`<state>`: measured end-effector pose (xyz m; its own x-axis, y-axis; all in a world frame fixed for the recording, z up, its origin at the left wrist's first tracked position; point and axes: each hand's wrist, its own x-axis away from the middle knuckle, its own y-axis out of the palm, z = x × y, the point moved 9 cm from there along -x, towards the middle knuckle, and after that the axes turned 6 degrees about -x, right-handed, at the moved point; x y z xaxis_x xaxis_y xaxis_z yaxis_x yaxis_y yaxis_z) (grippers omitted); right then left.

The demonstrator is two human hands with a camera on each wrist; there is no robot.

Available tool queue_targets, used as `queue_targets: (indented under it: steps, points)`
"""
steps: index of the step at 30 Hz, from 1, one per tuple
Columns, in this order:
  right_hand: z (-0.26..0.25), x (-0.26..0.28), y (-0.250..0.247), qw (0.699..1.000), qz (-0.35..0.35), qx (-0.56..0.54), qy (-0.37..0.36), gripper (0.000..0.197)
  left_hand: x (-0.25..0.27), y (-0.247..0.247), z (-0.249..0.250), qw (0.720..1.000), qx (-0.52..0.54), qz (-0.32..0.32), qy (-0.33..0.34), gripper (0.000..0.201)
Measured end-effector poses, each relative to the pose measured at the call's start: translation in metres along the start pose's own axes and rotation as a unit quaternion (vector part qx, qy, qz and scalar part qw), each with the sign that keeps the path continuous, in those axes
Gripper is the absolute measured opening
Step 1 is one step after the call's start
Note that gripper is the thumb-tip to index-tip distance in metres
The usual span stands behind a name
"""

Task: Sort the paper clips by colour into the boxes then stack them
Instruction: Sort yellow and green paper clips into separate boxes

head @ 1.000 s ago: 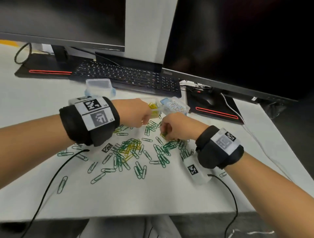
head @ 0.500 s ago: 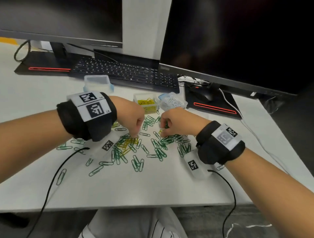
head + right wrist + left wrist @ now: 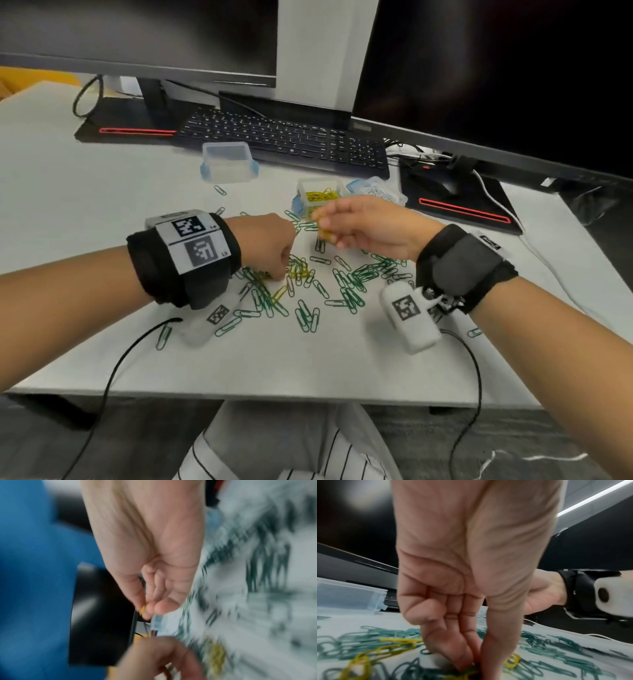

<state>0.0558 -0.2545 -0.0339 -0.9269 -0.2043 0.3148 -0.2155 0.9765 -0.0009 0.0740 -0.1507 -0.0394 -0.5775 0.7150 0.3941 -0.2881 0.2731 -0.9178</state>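
Note:
Green and yellow paper clips [image 3: 329, 284] lie scattered on the white desk [image 3: 291, 363]. My left hand [image 3: 274, 253] reaches down into the pile, and in the left wrist view its thumb and fingertips [image 3: 471, 665] pinch a yellow clip [image 3: 467, 673] among green ones. My right hand [image 3: 346, 226] is raised above the desk and pinches yellow clips [image 3: 323, 228] between thumb and finger, just in front of the open clear box of yellow clips [image 3: 318, 197]. The right wrist view is blurred; a yellow clip [image 3: 142, 609] shows at the right hand's fingertips.
A closed clear box with blue clasps [image 3: 227, 162] stands near the keyboard [image 3: 284, 140]. A box of white clips [image 3: 376, 192] sits right of the yellow one. Two monitors stand behind, with a mouse [image 3: 442, 185] on a black monitor base at right. Wrist cables trail off the desk's front edge.
My right hand has lifted from the pile with yellow clips and moved toward the yellow box. My left hand stays low in the pile, shifted slightly nearer and left.

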Motion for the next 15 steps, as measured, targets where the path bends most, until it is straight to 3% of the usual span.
queue_targets:
  steps: [2,4,5,7,9,11,15]
  points:
    - [0.008,-0.002,0.01,0.98,-0.015,-0.197,0.038,0.02,0.002,-0.001,-0.003,1.0,0.003,0.008,0.005,0.016]
    - [0.019,-0.006,0.018,0.974,-0.002,-0.209,0.083,0.015,0.003,-0.002,-0.008,1.0,0.01,0.021,0.013,0.01]
    - [0.024,-0.007,0.019,0.982,0.015,-0.156,0.101,0.016,0.003,-0.003,-0.013,0.999,0.027,0.027,0.013,0.008]
    - [0.028,-0.01,0.016,0.991,0.044,0.07,0.105,0.024,0.006,-0.01,-0.025,0.995,0.092,0.046,0.008,0.006]
    - [0.024,-0.011,0.018,0.944,0.054,0.313,0.088,0.036,0.01,-0.019,-0.036,0.979,0.193,0.071,0.004,0.004]
    - [0.019,-0.013,0.021,0.903,0.062,0.421,0.062,0.035,0.012,-0.02,-0.046,0.94,0.331,0.083,-0.006,0.006]
    - [0.01,-0.015,0.027,0.875,0.069,0.478,0.036,0.024,0.012,-0.001,-0.054,0.827,0.559,0.041,-0.052,0.018]
